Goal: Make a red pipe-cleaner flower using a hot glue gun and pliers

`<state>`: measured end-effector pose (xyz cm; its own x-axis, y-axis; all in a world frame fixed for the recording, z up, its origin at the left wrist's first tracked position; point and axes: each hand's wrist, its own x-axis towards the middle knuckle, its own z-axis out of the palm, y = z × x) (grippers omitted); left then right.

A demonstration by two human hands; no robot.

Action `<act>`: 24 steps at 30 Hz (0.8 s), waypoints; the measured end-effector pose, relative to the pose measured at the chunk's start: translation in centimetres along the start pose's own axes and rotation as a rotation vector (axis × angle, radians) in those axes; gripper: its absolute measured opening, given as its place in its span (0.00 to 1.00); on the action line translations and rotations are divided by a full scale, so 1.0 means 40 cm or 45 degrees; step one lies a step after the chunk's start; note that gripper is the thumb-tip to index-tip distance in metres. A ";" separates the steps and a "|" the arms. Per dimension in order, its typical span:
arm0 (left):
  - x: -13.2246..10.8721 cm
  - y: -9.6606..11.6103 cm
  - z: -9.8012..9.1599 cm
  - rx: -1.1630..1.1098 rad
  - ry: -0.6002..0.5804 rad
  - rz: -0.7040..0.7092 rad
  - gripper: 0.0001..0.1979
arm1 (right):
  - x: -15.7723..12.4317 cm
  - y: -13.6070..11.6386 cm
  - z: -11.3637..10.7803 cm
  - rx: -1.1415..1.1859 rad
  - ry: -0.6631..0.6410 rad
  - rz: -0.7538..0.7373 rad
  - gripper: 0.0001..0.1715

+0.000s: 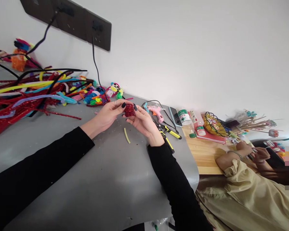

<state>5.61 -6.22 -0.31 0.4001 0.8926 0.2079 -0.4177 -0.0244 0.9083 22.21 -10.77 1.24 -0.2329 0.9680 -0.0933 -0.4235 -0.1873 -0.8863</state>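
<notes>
A small dark red glittery piece (129,110) is held up between both hands over the grey table (115,179). My left hand (107,116) pinches its left side with thumb and fingers, and a ring shows on one finger. On the right side, my right hand (144,121) grips the same piece, thumb against its edge. Just below the hands lies a short pale yellow-green strip (126,135). Close to my right hand are a pink glue gun (157,113) and yellow-and-black pliers (168,138).
Colourful pipe cleaners (26,93) and small fuzzy figures (96,96) cover the back left. A phone (175,116), bottles (185,117) and a wire basket (214,125) stand right. Another person's hands (260,154) are farther right. Cords hang from a power strip (86,25).
</notes>
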 end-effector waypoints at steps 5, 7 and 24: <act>0.001 -0.004 0.001 0.047 0.021 -0.028 0.22 | 0.007 0.005 -0.009 0.040 0.019 -0.022 0.14; 0.003 -0.009 0.001 0.095 0.092 0.004 0.23 | 0.011 0.009 -0.013 0.062 0.062 -0.054 0.14; -0.023 0.009 0.016 0.680 0.377 0.288 0.12 | 0.027 0.034 -0.008 -0.176 0.247 -0.423 0.23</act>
<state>5.61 -7.32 0.07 0.0760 0.9237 0.3754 0.0284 -0.3784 0.9252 21.66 -9.94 -0.20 0.0715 0.9881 0.1364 -0.3230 0.1524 -0.9341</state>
